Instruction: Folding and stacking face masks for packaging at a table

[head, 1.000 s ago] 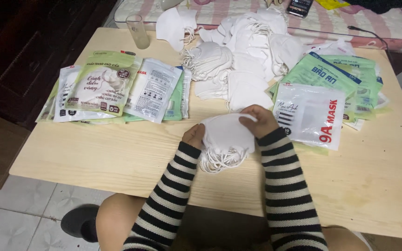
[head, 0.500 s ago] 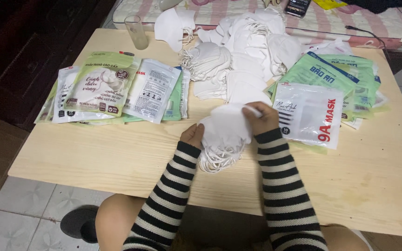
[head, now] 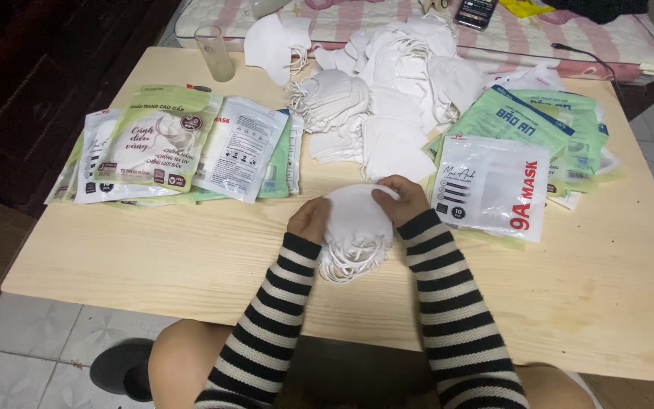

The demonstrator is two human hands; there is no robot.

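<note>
Pale wooden table (head: 191,265) fills most of the view, with a tiled floor below it and a striped mattress (head: 387,23) behind its far edge. On the near middle of the table lies a small stack of white masks (head: 353,231), and both hands close on it. The fingers of the left hand (head: 308,220) are curled against the left side of the stack, and the fingers of the right hand (head: 403,198) bend over its upper right edge, so the stack is gripped between them. The white ear loops (head: 346,265) of the masks hang out in a bunch below the stack and rest on the wood. Both arms wear black and white striped sleeves (head: 448,318).

Just beyond the hands a loose heap of white masks (head: 387,98) covers the middle of the table. To the right of the right hand lies a white pouch with red letters (head: 490,185), on top of some green pouches (head: 562,125). To the left a row of green and white pouches (head: 175,148) overlaps. A clear glass (head: 215,53) stands near the far left edge.
</note>
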